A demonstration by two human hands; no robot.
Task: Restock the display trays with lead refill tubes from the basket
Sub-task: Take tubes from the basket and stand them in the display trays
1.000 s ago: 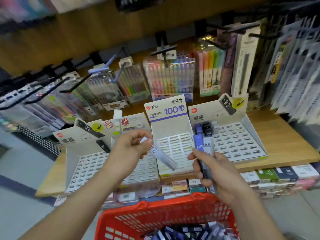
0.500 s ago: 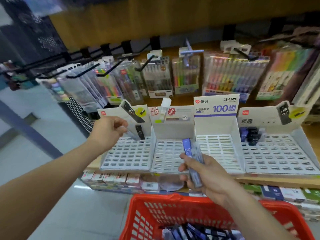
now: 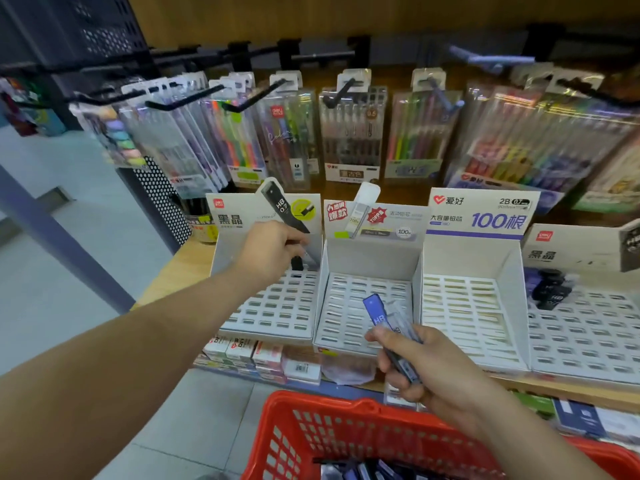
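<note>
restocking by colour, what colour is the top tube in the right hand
Blue plastic lead tube, head view.

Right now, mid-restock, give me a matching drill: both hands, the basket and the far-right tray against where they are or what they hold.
1 left hand
2 right hand
3 red basket
4 far-right tray

A holds blue tubes in front of the second tray
B a few dark tubes at its back left corner
C pinches a clear tube at the leftmost tray's back
D bottom of view, loose tubes inside

Pairs: 1-C, 2-A, 3-D, 4-B
</note>
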